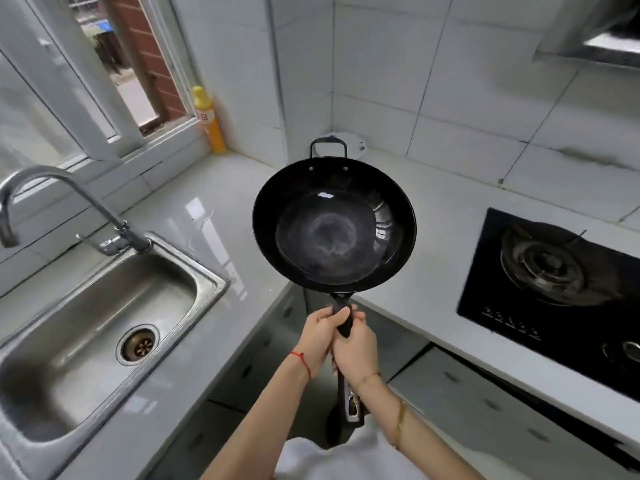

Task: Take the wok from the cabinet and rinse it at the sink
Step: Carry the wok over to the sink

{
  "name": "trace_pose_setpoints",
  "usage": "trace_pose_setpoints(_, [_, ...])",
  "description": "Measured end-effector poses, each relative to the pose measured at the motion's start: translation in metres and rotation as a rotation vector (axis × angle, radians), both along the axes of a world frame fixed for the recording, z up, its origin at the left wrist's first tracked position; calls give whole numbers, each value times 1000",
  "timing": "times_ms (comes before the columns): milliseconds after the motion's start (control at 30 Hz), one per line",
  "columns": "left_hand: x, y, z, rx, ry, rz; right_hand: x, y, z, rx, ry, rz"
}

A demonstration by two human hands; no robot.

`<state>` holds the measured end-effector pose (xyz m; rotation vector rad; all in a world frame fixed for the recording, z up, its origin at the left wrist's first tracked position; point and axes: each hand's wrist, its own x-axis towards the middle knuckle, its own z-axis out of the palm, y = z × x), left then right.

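A black wok point(334, 223) with a long handle and a small loop handle at its far side hangs level in the air over the corner of the white counter. Both hands grip its long handle: my left hand point(320, 336) sits on the left of the handle, my right hand point(356, 351) wraps it just below. The wok's bowl is empty and shows a dull ring at the bottom. The steel sink point(86, 306) lies to the left of the wok, with its drain point(137, 345) open and the tap point(52, 195) curving over it. No water is running.
A yellow bottle point(209, 121) stands on the window ledge behind the counter. A black gas hob point(554, 289) is set into the counter at the right. A white round plate point(346, 143) sits in the back corner. Grey cabinet fronts point(485, 410) run below the counter.
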<state>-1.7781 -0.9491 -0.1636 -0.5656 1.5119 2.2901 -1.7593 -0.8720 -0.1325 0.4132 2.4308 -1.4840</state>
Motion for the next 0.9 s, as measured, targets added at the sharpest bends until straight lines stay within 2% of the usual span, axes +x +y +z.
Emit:
trace_pose_setpoints(500, [-142, 34, -1, 168, -110, -215, -122, 24, 0, -26, 11, -272])
trace_pose_setpoints(800, [-197, 44, -8, 38, -165, -387, -172, 25, -8, -54, -91, -434])
trace_pose_setpoints(900, [-213, 47, -9, 58, -177, -418, -186, 23, -12, -59, -114, -489])
